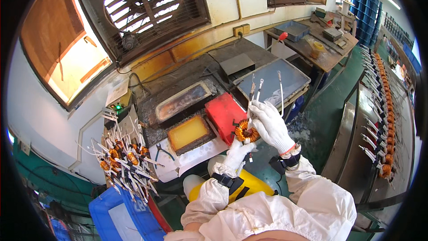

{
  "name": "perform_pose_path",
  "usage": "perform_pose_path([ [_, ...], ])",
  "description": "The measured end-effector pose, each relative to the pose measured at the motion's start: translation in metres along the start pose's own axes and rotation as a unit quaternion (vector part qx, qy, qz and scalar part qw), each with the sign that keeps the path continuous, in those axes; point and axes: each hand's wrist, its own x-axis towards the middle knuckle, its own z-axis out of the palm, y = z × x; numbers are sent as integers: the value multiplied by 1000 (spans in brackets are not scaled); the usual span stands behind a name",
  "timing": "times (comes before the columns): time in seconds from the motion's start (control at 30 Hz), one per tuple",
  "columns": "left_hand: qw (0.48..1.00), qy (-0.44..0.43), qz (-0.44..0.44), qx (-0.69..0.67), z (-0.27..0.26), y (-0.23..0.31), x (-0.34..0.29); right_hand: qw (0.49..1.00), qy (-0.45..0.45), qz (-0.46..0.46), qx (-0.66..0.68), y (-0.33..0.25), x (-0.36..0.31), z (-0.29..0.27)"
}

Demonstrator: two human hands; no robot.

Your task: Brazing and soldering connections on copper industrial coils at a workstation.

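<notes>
Both my hands wear white gloves and meet at a ring-shaped coil (244, 132) wound with copper-coloured wire. My left hand (238, 155) is closed at the coil's lower side, with a short lead end showing below it. My right hand (269, 127) closes round the coil's wire leads just above the ring. Several white-sleeved leads with metal tips (280, 85) stick up past my right fingers. Directly left of the coil is a red box-like block (221, 112). A yellow block in a dark-rimmed tray (188, 134) lies farther left, behind blue-handled pliers (165, 152).
A rectangular metal trough (183, 101) stands behind the yellow block. Beyond my right hand is a grey shallow tray (273, 82). Many coils with leads (127, 160) pile up at left above a blue crate (147, 212). Another row of coils (387, 120) lines a right-hand bench.
</notes>
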Motion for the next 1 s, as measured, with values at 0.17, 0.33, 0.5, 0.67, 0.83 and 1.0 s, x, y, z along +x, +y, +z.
perform_pose_path([
  [0.17,998,23,-38,40,-11,-1,-5,984,136,110,33,13,-9,-10],
  [0.33,999,19,4,34,-20,-5,-6,961,140,239,-9,67,-36,-8],
  [0.5,998,9,-15,61,-18,0,-7,869,-13,425,251,86,-56,16],
  [0.67,998,7,-10,57,-19,-7,-9,822,12,466,327,90,-55,24],
  [0.83,999,12,-8,38,-17,-13,-11,670,24,552,497,102,-64,46],
  [1.0,997,31,16,63,-23,-32,-6,601,30,594,534,112,-74,76],
])
